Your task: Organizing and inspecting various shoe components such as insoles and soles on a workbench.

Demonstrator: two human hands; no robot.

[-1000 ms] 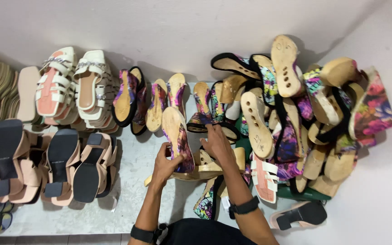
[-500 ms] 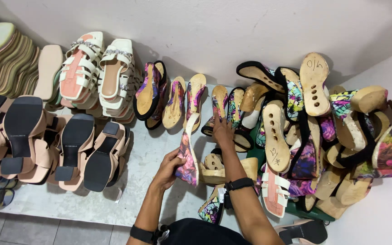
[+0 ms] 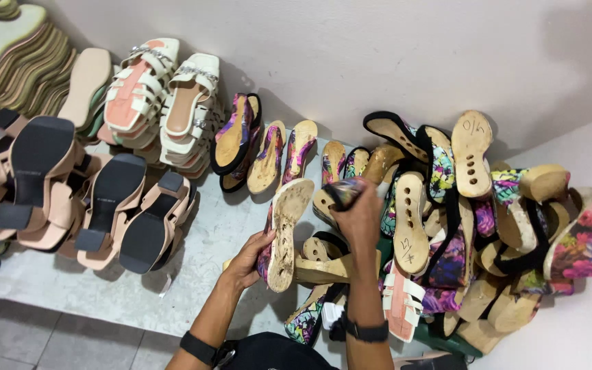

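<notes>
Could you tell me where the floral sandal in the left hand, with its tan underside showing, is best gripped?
Probably at the narrow waist of the floral sandal, coming from its left edge as the left hand does now. The sole stands nearly upright with its heel low, so fingers can wrap that edge, clear of the right hand beside it.

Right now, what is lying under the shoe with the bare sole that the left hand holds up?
Under that shoe a tan wooden heel block sticks out on the grey shelf. Anything further beneath is covered by the shoe and the left hand.

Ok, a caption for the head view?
Left hand holds a floral sandal sole-up; right hand grips another beside the pile.
</notes>
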